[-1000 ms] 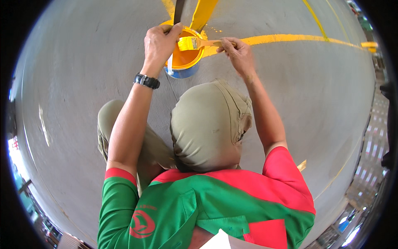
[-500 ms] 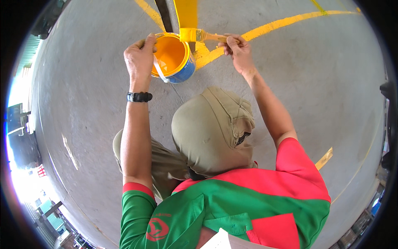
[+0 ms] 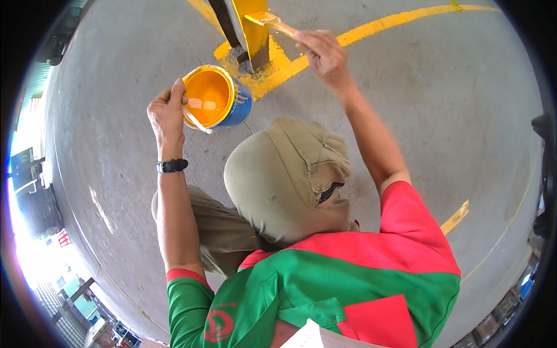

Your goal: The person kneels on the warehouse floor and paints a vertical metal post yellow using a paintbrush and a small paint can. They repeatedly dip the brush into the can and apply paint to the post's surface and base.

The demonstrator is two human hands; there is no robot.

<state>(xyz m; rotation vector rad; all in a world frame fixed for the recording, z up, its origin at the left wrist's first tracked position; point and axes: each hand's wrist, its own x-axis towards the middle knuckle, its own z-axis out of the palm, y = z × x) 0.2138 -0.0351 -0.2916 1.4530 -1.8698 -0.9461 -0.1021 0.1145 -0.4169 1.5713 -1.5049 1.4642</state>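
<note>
My left hand (image 3: pixel 168 111) grips the rim of a blue paint can (image 3: pixel 238 104), its thumb over the edge. Yellow-orange paint (image 3: pixel 208 97) shows inside the can, which tilts toward me, its white handle (image 3: pixel 197 120) hanging down the near side. In my right hand (image 3: pixel 326 57) is a paintbrush (image 3: pixel 281 25) with a wooden handle. Its yellow-coated bristles touch the yellow face of an upright metal post (image 3: pixel 253 33) at the top of the view. Dark metal shows at the post's foot and on its left side.
Yellow lines (image 3: pixel 394 24) run over the grey concrete floor (image 3: pixel 441 116) and meet around the post's base. My bent knee (image 3: pixel 284 174) lies between my arms. Another yellow strip (image 3: pixel 455 217) is on the floor at right. Equipment stands along the far left edge.
The can has moved left and toward me, away from the post, with my left hand still on it. My right hand has carried the brush up and slightly left along the post's face.
</note>
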